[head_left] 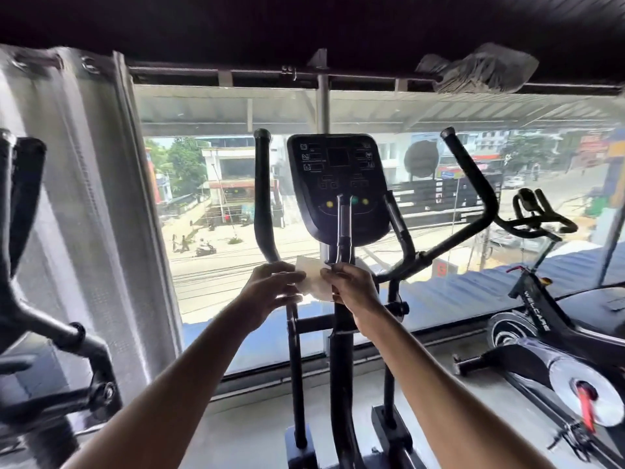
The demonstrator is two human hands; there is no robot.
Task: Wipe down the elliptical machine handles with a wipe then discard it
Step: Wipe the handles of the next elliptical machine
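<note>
Both forearms are stretched forward from the bottom edge, and a white wipe (313, 278) is pinched between the left hand (270, 286) and the right hand (352, 286), each gripping one side of it with curled fingers. The wipe is held before the elliptical machine's centre post (343, 231), just below the console (338, 184) and between the left handle (262, 198) and the right handle (473, 184). An exercise bike (541, 319) is seen at the right, beside the window (216, 252).
</note>
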